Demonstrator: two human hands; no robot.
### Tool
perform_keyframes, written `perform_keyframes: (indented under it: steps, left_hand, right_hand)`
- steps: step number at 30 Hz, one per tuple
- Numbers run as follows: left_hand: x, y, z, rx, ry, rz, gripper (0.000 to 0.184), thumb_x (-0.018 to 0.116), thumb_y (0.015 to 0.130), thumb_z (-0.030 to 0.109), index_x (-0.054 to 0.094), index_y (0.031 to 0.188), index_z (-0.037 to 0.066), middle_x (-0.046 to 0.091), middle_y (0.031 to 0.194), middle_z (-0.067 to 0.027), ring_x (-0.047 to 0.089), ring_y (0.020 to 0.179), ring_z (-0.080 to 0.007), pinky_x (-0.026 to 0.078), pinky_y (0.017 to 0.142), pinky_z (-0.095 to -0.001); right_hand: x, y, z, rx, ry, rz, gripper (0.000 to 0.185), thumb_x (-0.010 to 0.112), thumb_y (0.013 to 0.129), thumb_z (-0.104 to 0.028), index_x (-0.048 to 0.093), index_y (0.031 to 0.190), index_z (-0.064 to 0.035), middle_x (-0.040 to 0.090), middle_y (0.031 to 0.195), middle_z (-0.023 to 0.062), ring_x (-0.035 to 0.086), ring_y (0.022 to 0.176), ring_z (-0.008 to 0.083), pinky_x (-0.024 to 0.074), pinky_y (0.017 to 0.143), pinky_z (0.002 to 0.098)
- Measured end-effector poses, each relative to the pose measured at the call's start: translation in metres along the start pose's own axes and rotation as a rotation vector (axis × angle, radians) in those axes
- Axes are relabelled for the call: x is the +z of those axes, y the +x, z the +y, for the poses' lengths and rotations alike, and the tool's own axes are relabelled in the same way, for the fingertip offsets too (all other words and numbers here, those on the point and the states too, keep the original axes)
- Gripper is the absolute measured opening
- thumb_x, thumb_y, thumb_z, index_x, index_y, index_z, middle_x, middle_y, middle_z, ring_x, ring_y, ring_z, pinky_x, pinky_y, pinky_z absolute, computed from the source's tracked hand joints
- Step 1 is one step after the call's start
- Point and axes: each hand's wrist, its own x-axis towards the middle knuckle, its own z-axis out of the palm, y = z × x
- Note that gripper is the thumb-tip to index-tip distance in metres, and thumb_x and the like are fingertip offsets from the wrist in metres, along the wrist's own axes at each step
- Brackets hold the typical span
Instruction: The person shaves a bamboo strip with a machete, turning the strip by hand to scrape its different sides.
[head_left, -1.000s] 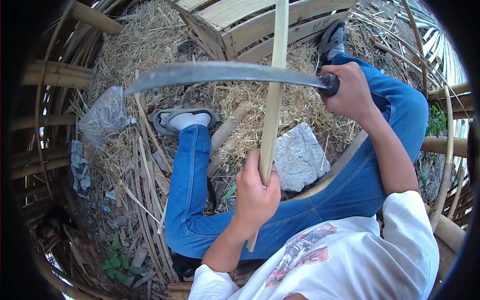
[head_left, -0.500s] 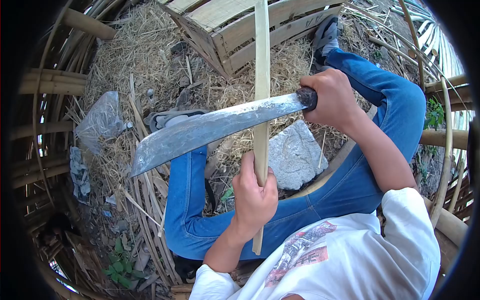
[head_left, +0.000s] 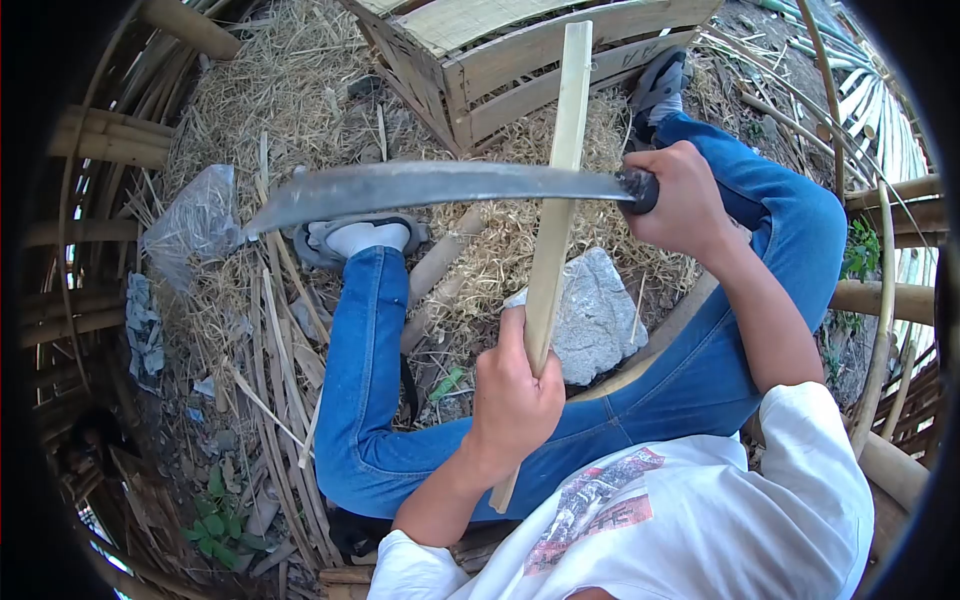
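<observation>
My left hand is closed around the lower part of a pale bamboo strip, which slants up and away over the ground. My right hand grips the dark handle of a machete. Its long, broad blade points left and crosses the strip at about the strip's middle; whether blade and strip touch, I cannot tell. Beneath the strip lies a rough grey stone, partly covered by it.
A wooden slatted crate stands ahead. Straw and shavings cover the ground, with a clear plastic bag at left. Bamboo poles frame both sides. My jeans-clad legs are spread around the stone.
The machete has swung up along the strip, its blade now nearly level and seen more edge-on. The strip's far end has tilted to the right. Both hands keep their hold.
</observation>
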Motion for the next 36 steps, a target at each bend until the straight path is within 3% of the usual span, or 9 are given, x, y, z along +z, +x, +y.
perform_keyframes:
  steps: [5, 8, 11, 14, 24, 27, 30, 33, 36]
  left_hand:
    - [0.0, 0.0, 0.0, -0.023, 0.001, -0.011, 0.015, 0.058, 0.089, 0.0, 0.053, 0.102, -0.002, 0.056, 0.063, -0.0123, 0.057, 0.05, -0.0183, 0.042, 0.049, -0.0353]
    - [-0.004, 0.001, 0.006, -0.011, 0.058, -0.08, 0.025, 0.056, 0.086, -0.002, 0.049, 0.11, -0.004, 0.061, 0.066, -0.0215, 0.069, 0.062, -0.0401, 0.051, 0.054, -0.0437]
    - [-0.005, 0.001, 0.002, 0.005, 0.045, -0.083, 0.026, 0.056, 0.086, -0.002, 0.049, 0.11, -0.004, 0.061, 0.066, -0.0213, 0.069, 0.062, -0.0392, 0.051, 0.054, -0.0434]
    - [-0.004, -0.001, 0.004, 0.012, -0.004, -0.027, 0.017, 0.06, 0.088, 0.0, 0.052, 0.103, -0.003, 0.055, 0.064, -0.0124, 0.055, 0.051, -0.0161, 0.041, 0.048, -0.0345]
    - [-0.008, -0.002, 0.013, 0.02, 0.02, -0.017, 0.02, 0.059, 0.087, -0.001, 0.053, 0.106, -0.003, 0.054, 0.064, -0.0117, 0.054, 0.049, -0.0167, 0.041, 0.048, -0.0345]
    - [-0.008, -0.002, 0.015, 0.04, 0.023, -0.026, 0.021, 0.059, 0.087, -0.001, 0.054, 0.108, -0.004, 0.054, 0.063, -0.0108, 0.053, 0.049, -0.0153, 0.04, 0.047, -0.0335]
    - [-0.004, -0.004, 0.011, 0.057, 0.011, -0.017, 0.024, 0.06, 0.087, -0.001, 0.055, 0.11, -0.005, 0.054, 0.062, -0.0102, 0.053, 0.05, -0.0129, 0.039, 0.047, -0.0324]
    - [-0.01, -0.003, 0.016, 0.009, 0.011, -0.053, 0.025, 0.06, 0.087, -0.001, 0.055, 0.111, -0.005, 0.054, 0.063, -0.0098, 0.053, 0.051, -0.0118, 0.039, 0.047, -0.0316]
    - [-0.004, -0.003, 0.012, 0.073, 0.001, -0.009, 0.024, 0.059, 0.088, -0.002, 0.054, 0.11, -0.006, 0.054, 0.063, -0.0085, 0.053, 0.052, -0.0101, 0.039, 0.047, -0.0303]
  right_hand:
    - [0.01, -0.001, -0.003, 0.034, -0.1, 0.043, 0.019, 0.071, 0.057, -0.017, 0.073, 0.074, -0.0081, 0.066, 0.068, 0.0165, 0.066, 0.071, 0.0383, 0.0544, 0.069, 0.0466]
    - [0.009, 0.004, 0.001, 0.032, -0.151, 0.035, 0.019, 0.071, 0.057, -0.017, 0.072, 0.074, -0.0081, 0.065, 0.066, 0.0163, 0.066, 0.071, 0.0376, 0.0542, 0.069, 0.0462]
    - [0.013, 0.003, 0.007, 0.01, -0.132, 0.089, 0.018, 0.072, 0.056, -0.017, 0.07, 0.072, -0.0077, 0.064, 0.065, 0.0159, 0.066, 0.07, 0.0373, 0.0539, 0.068, 0.0463]
    - [0.007, 0.005, 0.005, 0.009, -0.154, 0.099, 0.018, 0.073, 0.056, -0.017, 0.069, 0.071, -0.0079, 0.064, 0.065, 0.0156, 0.065, 0.069, 0.0373, 0.0532, 0.068, 0.0467]
    - [-0.005, 0.01, 0.022, 0.019, -0.193, 0.179, 0.021, 0.073, 0.056, -0.017, 0.071, 0.076, -0.0092, 0.065, 0.069, 0.015, 0.064, 0.071, 0.038, 0.0525, 0.069, 0.0471]
    - [-0.01, 0.012, 0.045, 0.032, -0.242, 0.365, 0.024, 0.072, 0.058, -0.018, 0.073, 0.081, -0.0095, 0.067, 0.074, 0.0167, 0.064, 0.074, 0.0388, 0.0529, 0.071, 0.0475]
    - [-0.02, 0.012, 0.047, 0.128, -0.287, 0.257, 0.027, 0.073, 0.06, -0.019, 0.074, 0.085, -0.0098, 0.068, 0.078, 0.0175, 0.066, 0.08, 0.0387, 0.0534, 0.075, 0.048]
    - [-0.017, 0.017, 0.065, 0.132, -0.283, 0.41, 0.028, 0.073, 0.062, -0.02, 0.075, 0.088, -0.0101, 0.069, 0.079, 0.0165, 0.067, 0.083, 0.0384, 0.0538, 0.077, 0.048]
    - [-0.028, 0.022, 0.066, 0.154, -0.301, 0.346, 0.029, 0.074, 0.064, -0.021, 0.076, 0.091, -0.0101, 0.07, 0.081, 0.0171, 0.067, 0.084, 0.0385, 0.054, 0.079, 0.0477]
